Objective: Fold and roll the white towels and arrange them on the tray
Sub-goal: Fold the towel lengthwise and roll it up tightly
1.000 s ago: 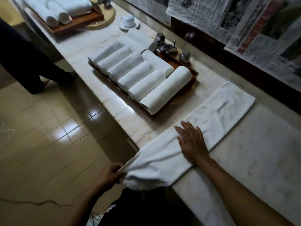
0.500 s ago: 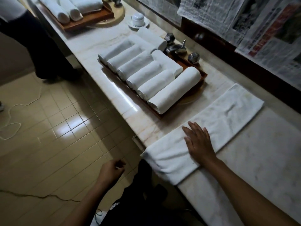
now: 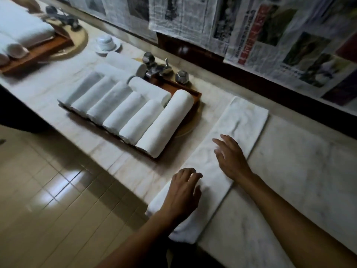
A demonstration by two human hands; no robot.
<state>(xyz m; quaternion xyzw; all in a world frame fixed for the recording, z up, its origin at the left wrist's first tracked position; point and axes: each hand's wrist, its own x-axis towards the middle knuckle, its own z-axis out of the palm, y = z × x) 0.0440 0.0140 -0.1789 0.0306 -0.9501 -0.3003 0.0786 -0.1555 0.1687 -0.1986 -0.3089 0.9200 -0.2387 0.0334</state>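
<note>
Where the white towel (image 3: 245,120) lies: folded into a long narrow strip, it stretches flat across the marble tabletop (image 3: 301,171), far end toward the back wall, near end drooping a little over the front edge.
Left hand (image 3: 183,194): palm down on the near end of the strip, fingers loosely bent with their tips on the cloth, gripping nothing.
Right hand (image 3: 231,159): palm down farther along, at the middle of the strip by its right edge, fingers straight and spread wide; blur hides whether they press or only touch.
Wooden tray (image 3: 195,93): on the tabletop just left of the strip, not touching it; a tan round rim (image 3: 186,130) shows under its right side.
Rolled towels (image 3: 135,115): six white rolls lie side by side in the tray's front row, the rightmost longest and thickest; more rolls lie behind them.
Faucet (image 3: 161,69): metal, behind the tray, a faceted knob on each side.
Lidded cup (image 3: 105,41): small, white, on a saucer, farther left along the back.
Second tray (image 3: 38,52): far left, carrying more white towels, partly cut off by the frame.
Newspaper sheets (image 3: 280,41): hung along the wall behind the tabletop.
Floor (image 3: 58,200): glossy tan tiles, left of the tabletop.
</note>
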